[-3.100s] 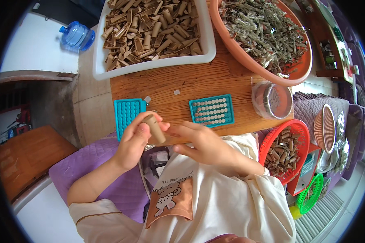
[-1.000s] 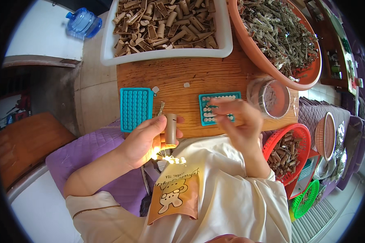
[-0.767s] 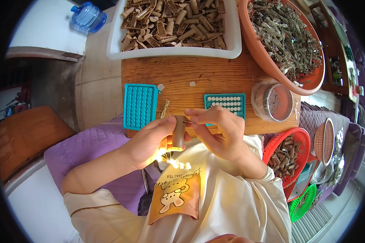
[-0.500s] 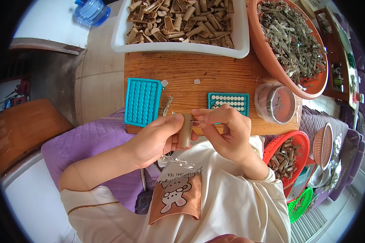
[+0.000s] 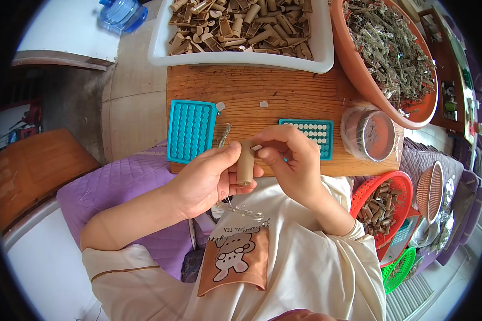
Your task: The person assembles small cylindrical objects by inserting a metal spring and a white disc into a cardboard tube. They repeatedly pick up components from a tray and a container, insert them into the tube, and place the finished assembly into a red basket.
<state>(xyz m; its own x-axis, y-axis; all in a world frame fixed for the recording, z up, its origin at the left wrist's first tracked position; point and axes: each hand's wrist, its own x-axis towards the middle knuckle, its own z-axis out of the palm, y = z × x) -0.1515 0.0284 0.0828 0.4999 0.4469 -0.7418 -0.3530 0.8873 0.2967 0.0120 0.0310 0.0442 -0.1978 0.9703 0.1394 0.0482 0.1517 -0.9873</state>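
Upright in my left hand (image 5: 214,174) is a brown tube (image 5: 246,165), held between thumb and fingers. At its upper right side, my right hand (image 5: 292,159) pinches a small white piece (image 5: 257,147) against or just beside the tube; the fingers partly cover it. Below my left hand hangs a bundle of thin wire with small clear beads (image 5: 241,212). Beyond my right hand, partly hidden by it, lies a teal tray (image 5: 329,140) of white round pieces. To the left lies another teal tray (image 5: 191,131) with rows of round cups.
A white bin (image 5: 241,60) of brown half-tubes stands at the table's far side. At right are an orange basin (image 5: 353,69) of wire bundles, a plastic-wrapped round container (image 5: 374,134) and a red basket (image 5: 409,195) of brown tubes. A clear wire bundle (image 5: 225,135) lies on the wooden table (image 5: 241,88).
My right fingers have shifted in to the tube's upper side, and the thin pale thing that stuck out between them and the tube no longer shows. My left hand keeps its hold.
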